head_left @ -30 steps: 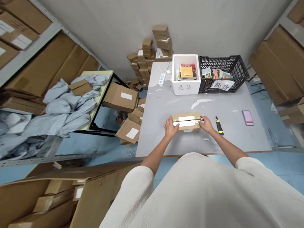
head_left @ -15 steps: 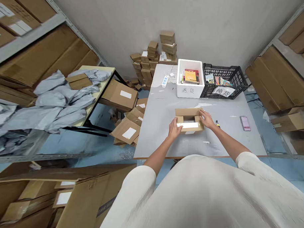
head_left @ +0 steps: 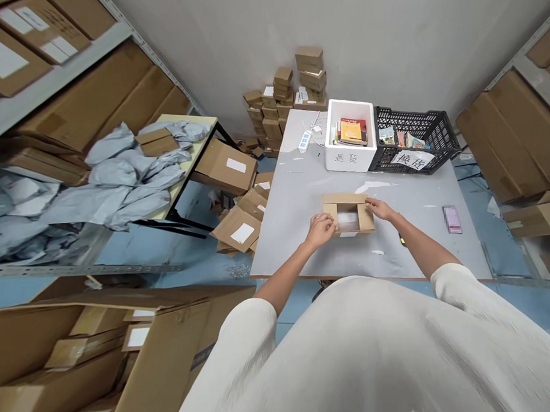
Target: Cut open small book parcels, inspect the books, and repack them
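A small open cardboard box (head_left: 347,198) rests on the grey table, its short side flaps lying inward around the opening. Something pale shows inside, but I cannot make out what it is. My left hand (head_left: 321,229) is closed at the box's left near corner, fingers bent against the cardboard. At the far right corner, my right hand (head_left: 380,209) pinches the edge of the box. A yellow-and-black tool (head_left: 402,240) lies partly hidden behind my right forearm.
Behind the box stand a white foam box (head_left: 349,161) with books and a black plastic crate (head_left: 439,146). A power strip (head_left: 304,141) lies at the table's back left, a pink stack (head_left: 452,219) at the right. Grey parcels (head_left: 114,174) cover the side table; a large carton (head_left: 172,348) stands lower left.
The white strip along the box's near side is out of sight, and more of the inside shows. My left hand has shifted and its fingers are more bent. The whole view has moved slightly.
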Motion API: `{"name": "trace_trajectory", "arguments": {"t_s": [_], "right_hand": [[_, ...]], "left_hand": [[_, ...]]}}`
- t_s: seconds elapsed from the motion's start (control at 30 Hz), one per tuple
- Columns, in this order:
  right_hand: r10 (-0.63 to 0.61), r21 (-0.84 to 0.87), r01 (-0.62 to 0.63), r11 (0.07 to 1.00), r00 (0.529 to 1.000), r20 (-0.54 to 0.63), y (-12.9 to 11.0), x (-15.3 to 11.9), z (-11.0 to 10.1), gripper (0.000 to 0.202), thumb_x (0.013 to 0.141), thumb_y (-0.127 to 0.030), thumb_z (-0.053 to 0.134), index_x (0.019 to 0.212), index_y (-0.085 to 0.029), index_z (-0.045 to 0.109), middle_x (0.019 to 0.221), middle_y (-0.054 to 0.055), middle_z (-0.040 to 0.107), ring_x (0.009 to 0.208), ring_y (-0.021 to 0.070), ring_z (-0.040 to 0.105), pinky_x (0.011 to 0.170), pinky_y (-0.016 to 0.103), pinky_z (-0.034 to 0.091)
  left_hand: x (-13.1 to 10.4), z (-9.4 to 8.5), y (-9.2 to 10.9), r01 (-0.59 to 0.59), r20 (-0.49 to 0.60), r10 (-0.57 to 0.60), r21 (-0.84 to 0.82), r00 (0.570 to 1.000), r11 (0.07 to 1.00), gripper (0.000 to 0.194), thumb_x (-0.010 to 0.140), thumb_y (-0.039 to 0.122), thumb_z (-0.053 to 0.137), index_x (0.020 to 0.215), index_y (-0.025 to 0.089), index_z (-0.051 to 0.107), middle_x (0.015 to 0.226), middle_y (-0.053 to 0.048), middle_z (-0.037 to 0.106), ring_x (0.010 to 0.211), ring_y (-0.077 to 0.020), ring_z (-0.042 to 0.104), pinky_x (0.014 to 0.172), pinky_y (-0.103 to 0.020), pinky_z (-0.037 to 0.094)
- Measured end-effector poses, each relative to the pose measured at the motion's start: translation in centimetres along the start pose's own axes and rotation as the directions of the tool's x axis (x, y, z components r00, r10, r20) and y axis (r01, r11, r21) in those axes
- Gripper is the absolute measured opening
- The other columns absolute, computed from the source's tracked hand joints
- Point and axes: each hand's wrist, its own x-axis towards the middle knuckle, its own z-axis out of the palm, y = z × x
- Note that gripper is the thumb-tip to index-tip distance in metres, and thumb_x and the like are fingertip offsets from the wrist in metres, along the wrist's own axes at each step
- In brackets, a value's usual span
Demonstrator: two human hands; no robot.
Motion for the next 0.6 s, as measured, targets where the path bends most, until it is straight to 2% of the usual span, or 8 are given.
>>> {"name": "trace_trajectory", "arguments": {"t_s": [0.07, 0.13, 0.2, 0.27, 0.33, 0.4, 0.47, 0.6], "right_hand": [[0.016, -0.115, -0.016, 0.993, 1.000, 0.005, -0.7, -0.4, 0.5, 0.067, 0.099, -0.054, 0.054, 0.157, -0.021, 0.061, 0.168, 0.012, 0.056, 0.151, 0.0376, 0.053, 0.126, 0.056, 0.042], [0.043, -0.231, -0.041, 0.972, 0.999, 0.005, -1.8, -0.8, 1.1, 0.069, 0.097, -0.055, 0.056, 0.158, -0.022, 0.057, 0.171, 0.013, 0.050, 0.148, 0.0408, 0.053, 0.121, 0.059, 0.045], [0.066, -0.324, -0.062, 0.944, 0.998, 0.002, -3.0, -1.3, 1.8, 0.070, 0.097, -0.058, 0.057, 0.157, -0.023, 0.055, 0.173, 0.013, 0.047, 0.143, 0.0433, 0.055, 0.116, 0.061, 0.048], [0.093, -0.395, -0.089, 0.914, 0.996, -0.008, -4.0, -1.6, 2.5, 0.073, 0.097, -0.060, 0.058, 0.159, -0.023, 0.051, 0.176, 0.015, 0.042, 0.143, 0.0443, 0.053, 0.115, 0.062, 0.047], [0.128, -0.441, -0.121, 0.889, 0.992, -0.013, -4.8, -1.7, 3.2, 0.082, 0.097, -0.065, 0.058, 0.165, -0.023, 0.042, 0.180, 0.016, 0.032, 0.148, 0.0449, 0.048, 0.117, 0.063, 0.044], [0.170, -0.465, -0.156, 0.871, 0.985, -0.012, -5.2, -1.8, 3.7, 0.093, 0.097, -0.070, 0.057, 0.172, -0.023, 0.031, 0.184, 0.017, 0.022, 0.154, 0.0453, 0.041, 0.121, 0.064, 0.039], [0.202, -0.474, -0.180, 0.862, 0.979, -0.005, -5.4, -1.8, 4.2, 0.101, 0.096, -0.075, 0.054, 0.176, -0.023, 0.020, 0.186, 0.017, 0.015, 0.158, 0.0458, 0.035, 0.124, 0.066, 0.035], [0.208, -0.468, -0.184, 0.864, 0.978, -0.001, -5.3, -1.7, 4.9, 0.109, 0.095, -0.074, 0.056, 0.179, -0.022, 0.010, 0.187, 0.019, 0.007, 0.160, 0.0477, 0.030, 0.125, 0.072, 0.030]], "left_hand": [[-0.6, -0.2, 0.3, -0.061, 0.125, 0.053, 0.056, 0.991, 0.997, 0.015, 0.096, 0.033, 0.068, 0.106, 0.026, 0.077, 0.137, -0.009, 0.070, 0.147, -0.0319, 0.053, 0.130, -0.057, 0.031], [-0.8, -0.2, 0.5, -0.130, 0.225, 0.098, 0.132, 0.969, 0.983, 0.043, 0.087, 0.029, 0.077, 0.130, 0.028, 0.072, 0.155, -0.012, 0.060, 0.155, -0.0351, 0.044, 0.131, -0.060, 0.027], [-0.4, 0.0, 0.7, -0.205, 0.307, 0.136, 0.208, 0.942, 0.956, 0.069, 0.086, 0.024, 0.079, 0.151, 0.028, 0.060, 0.169, -0.015, 0.048, 0.162, -0.0373, 0.034, 0.132, -0.063, 0.023], [0.3, 0.1, 1.0, -0.272, 0.384, 0.158, 0.265, 0.910, 0.925, 0.082, 0.087, 0.022, 0.077, 0.163, 0.030, 0.048, 0.174, -0.015, 0.043, 0.167, -0.0388, 0.026, 0.132, -0.067, 0.019], [0.9, 0.2, 1.4, -0.312, 0.436, 0.159, 0.305, 0.886, 0.900, 0.088, 0.087, 0.021, 0.076, 0.168, 0.032, 0.042, 0.172, -0.014, 0.047, 0.169, -0.0401, 0.022, 0.132, -0.072, 0.014], [0.9, 0.0, 1.6, -0.320, 0.424, 0.157, 0.344, 0.892, 0.883, 0.087, 0.088, 0.024, 0.076, 0.168, 0.032, 0.042, 0.167, -0.014, 0.053, 0.169, -0.0405, 0.022, 0.133, -0.074, 0.010], [0.2, -0.4, 1.7, -0.297, 0.349, 0.159, 0.388, 0.924, 0.872, 0.084, 0.090, 0.028, 0.077, 0.167, 0.030, 0.044, 0.163, -0.015, 0.056, 0.169, -0.0400, 0.023, 0.134, -0.073, 0.005], [-1.7, -1.3, 1.0, -0.112, 0.145, 0.048, 0.475, 0.988, 0.873, 0.092, 0.091, 0.038, 0.080, 0.171, 0.024, 0.038, 0.164, -0.022, 0.052, 0.170, -0.0421, 0.020, 0.135, -0.072, 0.000]]}}
